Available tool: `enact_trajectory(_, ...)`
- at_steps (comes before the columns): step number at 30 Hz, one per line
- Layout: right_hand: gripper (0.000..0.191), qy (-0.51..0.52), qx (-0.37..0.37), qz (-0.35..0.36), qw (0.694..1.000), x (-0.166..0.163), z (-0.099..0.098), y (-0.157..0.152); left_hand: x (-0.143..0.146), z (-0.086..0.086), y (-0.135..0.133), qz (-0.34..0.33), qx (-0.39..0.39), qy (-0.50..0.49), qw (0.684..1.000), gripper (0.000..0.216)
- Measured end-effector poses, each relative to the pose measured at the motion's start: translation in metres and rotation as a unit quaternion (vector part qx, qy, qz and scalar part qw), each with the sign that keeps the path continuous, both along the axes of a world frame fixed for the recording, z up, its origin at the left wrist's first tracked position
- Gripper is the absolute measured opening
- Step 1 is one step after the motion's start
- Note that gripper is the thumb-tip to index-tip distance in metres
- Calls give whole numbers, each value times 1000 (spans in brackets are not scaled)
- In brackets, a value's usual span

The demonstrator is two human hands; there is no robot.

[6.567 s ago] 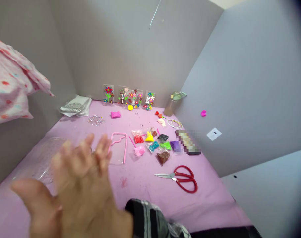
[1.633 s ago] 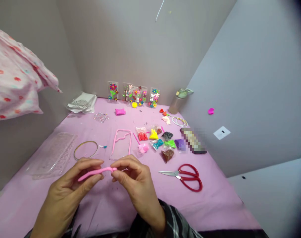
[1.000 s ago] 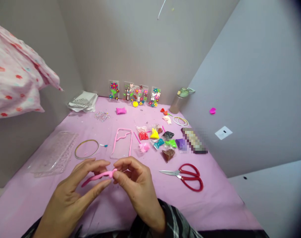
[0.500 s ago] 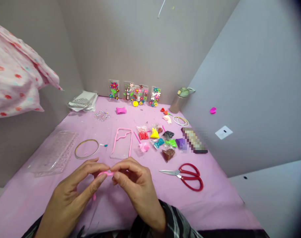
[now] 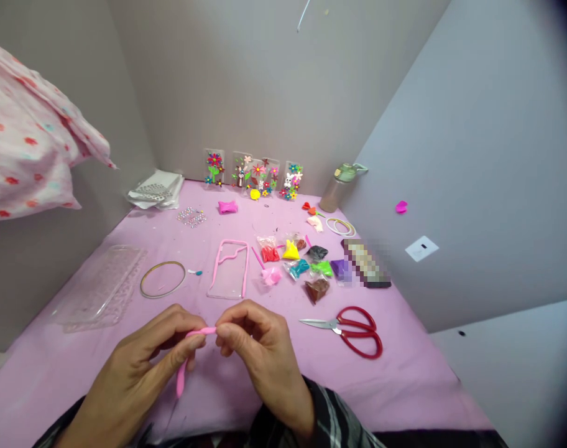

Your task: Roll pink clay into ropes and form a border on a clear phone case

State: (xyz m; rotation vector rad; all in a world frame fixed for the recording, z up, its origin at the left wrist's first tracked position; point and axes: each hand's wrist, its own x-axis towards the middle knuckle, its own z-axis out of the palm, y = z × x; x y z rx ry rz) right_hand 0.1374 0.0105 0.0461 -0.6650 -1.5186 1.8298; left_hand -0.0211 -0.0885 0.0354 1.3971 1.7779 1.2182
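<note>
A pink strip (image 5: 180, 381) is held between the two hands, over the pink cloth (image 5: 237, 407). A short stretch of it is bridged across the gap between the fingertips, while its thicker end is left hanging below the left thumb. It is pinched between thumb and fingers by the left hand (image 5: 141, 364), and its tip is pinched likewise by the right hand (image 5: 265, 354).

Just beyond the fingertips, a clear case edged in pink (image 5: 229, 274) is laid flat. Beyond the left hand, a thin ring (image 5: 163, 297) is set near a small teal-and-white piece (image 5: 198, 272), and clear plastic pieces (image 5: 99, 283) are stacked farther to that side. Beyond the right hand, bags of pink (image 5: 271, 276), teal (image 5: 297, 269) and brown material (image 5: 316, 290) are clustered with others. Beside that hand, red-handled scissors (image 5: 334, 325) are placed, their blades pointed toward it. Well past both hands, decorated panels (image 5: 214, 169) are stood against the wall (image 5: 265, 87).
</note>
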Motion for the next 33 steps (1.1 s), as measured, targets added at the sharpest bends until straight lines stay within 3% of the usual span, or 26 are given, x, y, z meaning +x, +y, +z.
enact_trajectory(4,2,-16,36,-8,999,4,-2,3,-2,-3,0,-21,-5,-7,1000,26)
enact_trajectory(9,4,-45,62,7,997,10,-6,11,-3,1,7,-21,21,30,999,21)
enact_trajectory(15,8,-108,182,11,977,17,-2,42,-12,11,36,-76,9,83,994,28)
enact_trajectory(19,7,-119,185,19,975,14,-13,65,-25,12,61,-99,32,126,987,27)
enact_trajectory(22,13,-140,170,21,975,10,-27,76,-34,7,74,-97,29,136,985,26)
enact_trajectory(27,5,-199,219,10,955,10,-46,83,-43,-12,83,-142,-7,153,978,26)
enact_trajectory(31,8,-231,202,23,951,12,-54,86,-45,-26,86,-147,-9,165,975,26)
enact_trajectory(33,7,-249,228,20,941,12,-55,87,-46,-31,86,-132,-8,169,977,25)
